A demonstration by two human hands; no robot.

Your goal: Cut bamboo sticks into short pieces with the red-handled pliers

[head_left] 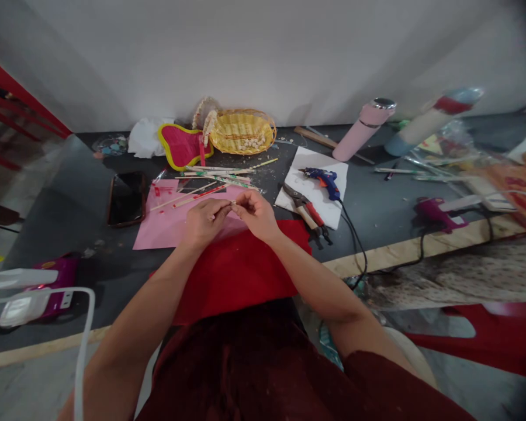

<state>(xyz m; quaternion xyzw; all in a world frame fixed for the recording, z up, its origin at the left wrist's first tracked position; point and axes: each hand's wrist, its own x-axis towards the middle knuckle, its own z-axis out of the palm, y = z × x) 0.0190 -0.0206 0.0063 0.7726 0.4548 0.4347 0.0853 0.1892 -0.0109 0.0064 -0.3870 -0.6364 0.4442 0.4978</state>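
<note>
A red cloth (241, 275) lies closest to the wearer, just below the grip. Above it, the work looks to be midway: one small pale piece (233, 202) is in hand, not set down, and more loose material waits beyond; how many pieces are finished cannot be told. The left hand (207, 220) and right hand (259, 215) meet fingertip to fingertip, pinching narrowly on that piece, its shape mostly hidden. Under and left of the grip spreads a pink sheet (158, 228); to the right, pliers (304, 206) and a blue glue gun (328, 180) rest on a white sheet (309, 156). Just past the fingers, thin sticks (217, 171) lie in a loose pile. Farther out, beyond the sticks, a yellow wicker basket (228, 130) holds pale bits (253, 142).
</note>
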